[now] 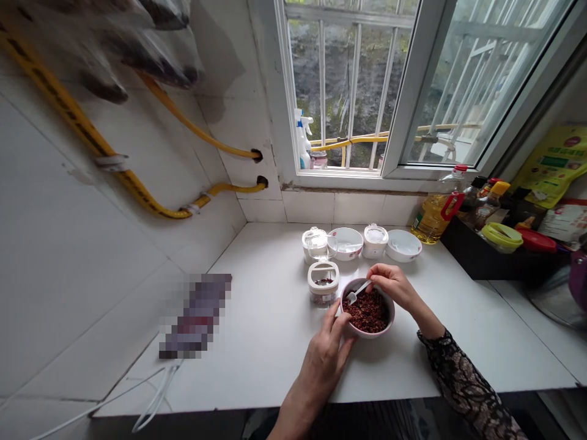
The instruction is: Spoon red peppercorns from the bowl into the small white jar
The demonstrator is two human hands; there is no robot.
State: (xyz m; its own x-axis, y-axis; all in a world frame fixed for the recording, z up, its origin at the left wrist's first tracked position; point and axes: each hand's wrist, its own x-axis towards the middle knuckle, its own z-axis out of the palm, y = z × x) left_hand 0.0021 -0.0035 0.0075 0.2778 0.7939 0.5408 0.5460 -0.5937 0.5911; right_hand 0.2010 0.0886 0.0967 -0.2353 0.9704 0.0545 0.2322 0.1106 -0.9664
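Note:
A small white bowl with a pink rim stands on the white countertop, filled with dark reddish-brown dried spice, possibly peppercorns. My left hand grips the bowl's left side. My right hand pinches a small white spoon, whose bowl rests at the spice. Just left of the bowl stands a small clear jar with a white rim, holding a little of the dark spice. Its lid is not on it.
Behind the bowl stand several small white-topped jars and white dishes. A bottle of yellow oil and a black caddy of condiments occupy the right. Yellow gas hoses run along the tiled wall at left.

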